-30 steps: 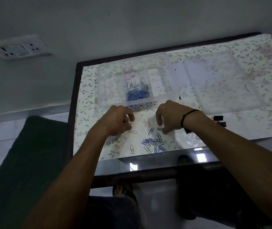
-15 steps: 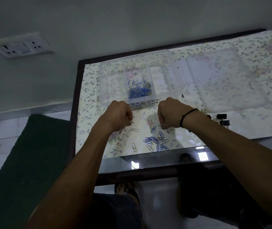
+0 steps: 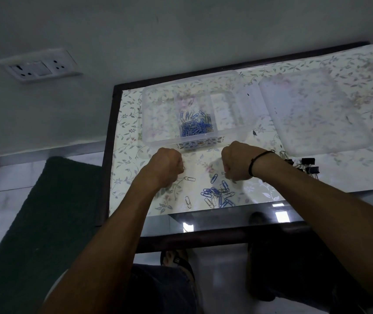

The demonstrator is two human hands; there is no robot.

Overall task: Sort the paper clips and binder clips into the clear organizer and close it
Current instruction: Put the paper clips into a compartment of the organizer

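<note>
Both fists, the left hand (image 3: 166, 165) and right hand (image 3: 235, 160), are curling around small wire paper clips (image 3: 217, 194) before the clear plastic organizer (image 3: 158, 141); loosening fingers are risking spills into wrong compartments.

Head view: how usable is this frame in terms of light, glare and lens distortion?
Head view: dim overall with a bluish cast, yet the blue paper clips in the clear organizer read clearly; bright glare patches sit on the glass table edge; wide-angle lens bows the table's far edge and stretches the forearms; the hands are fairly sharp; the black binder clips are small and dark.
</note>
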